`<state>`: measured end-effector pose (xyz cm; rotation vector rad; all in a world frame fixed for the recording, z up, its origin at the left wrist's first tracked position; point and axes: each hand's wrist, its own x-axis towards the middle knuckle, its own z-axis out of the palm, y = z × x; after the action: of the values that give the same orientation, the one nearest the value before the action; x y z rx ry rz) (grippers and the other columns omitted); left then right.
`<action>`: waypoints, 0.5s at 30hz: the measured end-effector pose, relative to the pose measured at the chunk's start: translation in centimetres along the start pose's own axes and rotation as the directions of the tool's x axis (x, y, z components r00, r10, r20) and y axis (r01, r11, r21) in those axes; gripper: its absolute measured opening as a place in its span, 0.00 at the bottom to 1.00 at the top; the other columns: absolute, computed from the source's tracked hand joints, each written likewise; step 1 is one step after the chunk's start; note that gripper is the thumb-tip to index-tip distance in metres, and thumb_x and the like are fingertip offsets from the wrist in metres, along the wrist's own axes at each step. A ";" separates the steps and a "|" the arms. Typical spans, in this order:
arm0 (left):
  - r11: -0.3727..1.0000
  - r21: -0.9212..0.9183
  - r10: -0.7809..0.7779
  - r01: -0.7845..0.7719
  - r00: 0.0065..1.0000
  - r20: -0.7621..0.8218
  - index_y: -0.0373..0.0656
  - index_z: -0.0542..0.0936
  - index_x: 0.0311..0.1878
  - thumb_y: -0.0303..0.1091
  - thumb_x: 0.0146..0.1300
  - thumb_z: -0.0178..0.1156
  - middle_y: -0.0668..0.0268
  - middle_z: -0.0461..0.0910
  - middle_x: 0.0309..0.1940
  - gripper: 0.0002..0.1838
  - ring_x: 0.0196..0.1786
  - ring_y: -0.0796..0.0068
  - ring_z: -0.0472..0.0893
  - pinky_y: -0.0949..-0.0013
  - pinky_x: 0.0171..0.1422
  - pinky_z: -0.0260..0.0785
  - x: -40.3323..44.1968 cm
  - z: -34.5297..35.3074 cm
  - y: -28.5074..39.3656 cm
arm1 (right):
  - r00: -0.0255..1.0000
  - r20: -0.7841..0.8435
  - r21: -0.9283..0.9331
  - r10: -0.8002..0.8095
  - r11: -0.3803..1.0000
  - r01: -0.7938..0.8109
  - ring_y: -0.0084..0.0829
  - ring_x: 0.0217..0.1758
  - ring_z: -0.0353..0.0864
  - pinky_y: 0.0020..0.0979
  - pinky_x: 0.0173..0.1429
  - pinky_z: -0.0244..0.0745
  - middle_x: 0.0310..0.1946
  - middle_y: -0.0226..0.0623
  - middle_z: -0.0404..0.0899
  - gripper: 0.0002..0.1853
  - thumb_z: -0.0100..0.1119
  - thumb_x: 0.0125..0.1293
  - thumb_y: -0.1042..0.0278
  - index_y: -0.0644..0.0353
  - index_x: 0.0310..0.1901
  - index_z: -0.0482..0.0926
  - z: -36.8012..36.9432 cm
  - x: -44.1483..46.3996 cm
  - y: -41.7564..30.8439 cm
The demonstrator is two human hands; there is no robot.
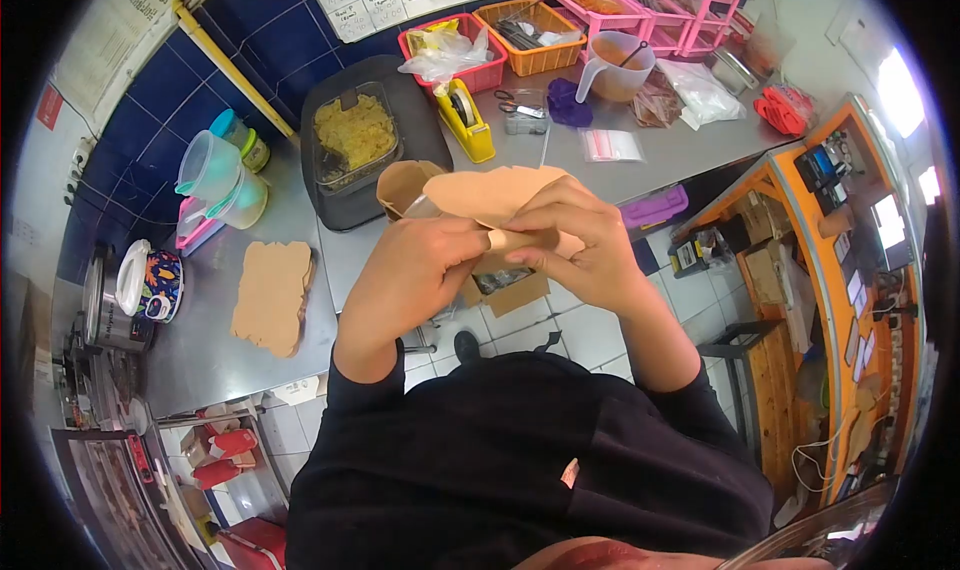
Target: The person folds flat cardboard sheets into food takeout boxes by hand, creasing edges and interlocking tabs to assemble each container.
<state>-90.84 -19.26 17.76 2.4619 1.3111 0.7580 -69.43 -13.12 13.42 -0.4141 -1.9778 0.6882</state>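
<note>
Both of my hands are raised in front of me around a piece of brown paper (490, 192). My left hand (425, 265) pinches its near edge, where the paper looks rolled or folded. Fingers bent, my right hand (580, 240) grips the same paper from the other side. Just beyond my left hand, a brown paper cone or cup (408, 185) stands at the counter's edge. A stack of brown paper sheets (272, 297) lies on the metal counter (215, 365) to the left.
Behind the hands are a glass dish of yellow food (355, 140), a yellow tape dispenser (465, 125), red (490, 73) and orange (545, 58) baskets, and a jug (612, 68). Plastic tubs (212, 168) stand left. An orange wooden shelf (790, 170) is at right; an open box (515, 295) sits below.
</note>
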 end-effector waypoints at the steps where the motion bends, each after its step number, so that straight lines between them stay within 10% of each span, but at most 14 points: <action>1: 0.997 0.034 0.064 -0.063 0.998 -0.027 0.44 0.81 0.42 0.25 0.56 0.63 0.60 0.79 0.30 0.10 0.36 0.52 0.78 0.56 0.35 0.68 0.1 -0.1 -0.1 | 0.999 -0.001 0.016 0.036 0.999 -0.036 0.36 0.42 0.78 0.35 0.48 0.73 0.36 0.33 0.82 0.17 0.77 0.46 0.70 0.59 0.41 0.85 0.1 -0.1 -0.1; 6: 0.995 -0.094 0.003 -0.039 0.934 -0.357 0.45 0.82 0.45 0.27 0.53 0.67 0.63 0.81 0.32 0.14 0.33 0.57 0.80 0.62 0.35 0.69 0.7 1.1 0.5 | 0.979 -0.204 -0.126 0.029 0.991 -0.055 0.35 0.42 0.80 0.34 0.47 0.74 0.37 0.35 0.83 0.18 0.77 0.47 0.72 0.61 0.41 0.84 1.1 0.3 -0.6; 12: 0.906 -0.380 -0.298 0.188 0.920 -0.256 0.45 0.83 0.44 0.30 0.57 0.69 0.64 0.82 0.31 0.11 0.34 0.66 0.82 0.69 0.37 0.70 0.5 1.9 0.4 | 0.955 -0.294 -0.095 0.051 0.992 -0.082 0.36 0.43 0.80 0.34 0.48 0.75 0.38 0.34 0.83 0.18 0.75 0.50 0.72 0.60 0.45 0.84 1.4 0.5 -0.6; 15: 0.942 -0.335 -0.078 -0.040 0.941 -0.331 0.44 0.84 0.42 0.28 0.57 0.68 0.67 0.81 0.28 0.09 0.35 0.68 0.83 0.71 0.37 0.71 0.8 1.7 -0.1 | 0.959 -0.285 -0.126 0.005 0.991 -0.043 0.35 0.44 0.79 0.34 0.48 0.74 0.37 0.34 0.83 0.19 0.75 0.49 0.72 0.59 0.46 0.85 1.3 0.8 -0.4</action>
<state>-89.59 -18.52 16.51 2.1046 1.1855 1.3300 -70.97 -13.41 13.72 -0.5839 -1.7511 0.4849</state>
